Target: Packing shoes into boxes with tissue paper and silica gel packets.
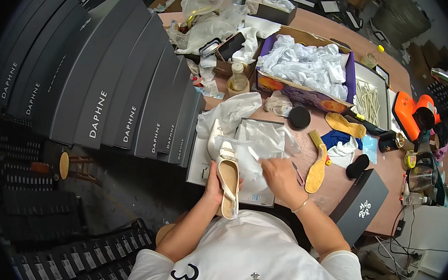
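- The cream shoe (228,180), a pointed slingback with its insole facing up, lies lengthwise in the left hand (213,180), fingers wrapped around its side; its heel end dips toward the white shirt.
- A second cream shoe (214,136) sits just beyond it, partly buried in tissue, so its shape is hard to read.
- To the far left, a leaning row of dark grey shoebox lids (107,76) fans out, its ends bent by the lens.
- The open shoebox (200,164) on the table edge holds crumpled white tissue paper (258,145); the right hand (280,178) presses down on that tissue, fingers curled into it (whether it pinches anything else I cannot tell).
- A tan insole (316,172) lies just right of that hand.
- Further back, a purple box (303,91) is stuffed with more white paper.
- At the right, an orange tool (415,114) sits near the table's rim, partly cut off.
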The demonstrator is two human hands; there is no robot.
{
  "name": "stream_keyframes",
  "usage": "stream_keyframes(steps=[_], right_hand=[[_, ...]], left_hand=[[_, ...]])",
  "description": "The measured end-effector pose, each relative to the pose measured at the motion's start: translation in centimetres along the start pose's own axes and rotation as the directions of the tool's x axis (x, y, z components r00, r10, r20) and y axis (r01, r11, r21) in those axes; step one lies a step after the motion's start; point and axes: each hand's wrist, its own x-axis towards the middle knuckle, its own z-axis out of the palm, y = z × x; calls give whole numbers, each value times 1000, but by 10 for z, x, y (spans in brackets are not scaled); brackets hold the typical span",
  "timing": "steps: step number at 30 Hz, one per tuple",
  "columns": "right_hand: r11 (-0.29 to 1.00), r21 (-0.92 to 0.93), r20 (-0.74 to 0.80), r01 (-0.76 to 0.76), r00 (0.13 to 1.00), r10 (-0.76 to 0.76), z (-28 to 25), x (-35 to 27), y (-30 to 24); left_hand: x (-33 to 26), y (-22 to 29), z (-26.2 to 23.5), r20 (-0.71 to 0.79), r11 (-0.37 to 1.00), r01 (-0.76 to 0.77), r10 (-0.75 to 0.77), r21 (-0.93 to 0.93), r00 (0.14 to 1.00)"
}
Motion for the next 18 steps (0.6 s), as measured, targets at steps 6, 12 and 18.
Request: stream_keyframes(steps=[6, 12, 18], right_hand=[[752, 635, 224, -176, 974, 39, 26, 1, -34], [781, 550, 360, -297, 928, 99, 104, 38, -38], [681, 610, 290, -406, 914, 285, 71, 44, -66]], left_hand=[[-1, -5, 13, 7, 997, -75, 75, 35, 997], [12, -30, 13, 2, 956, -293, 293, 23, 956], [-10, -19, 23, 23, 969, -246, 247, -23, 969]])
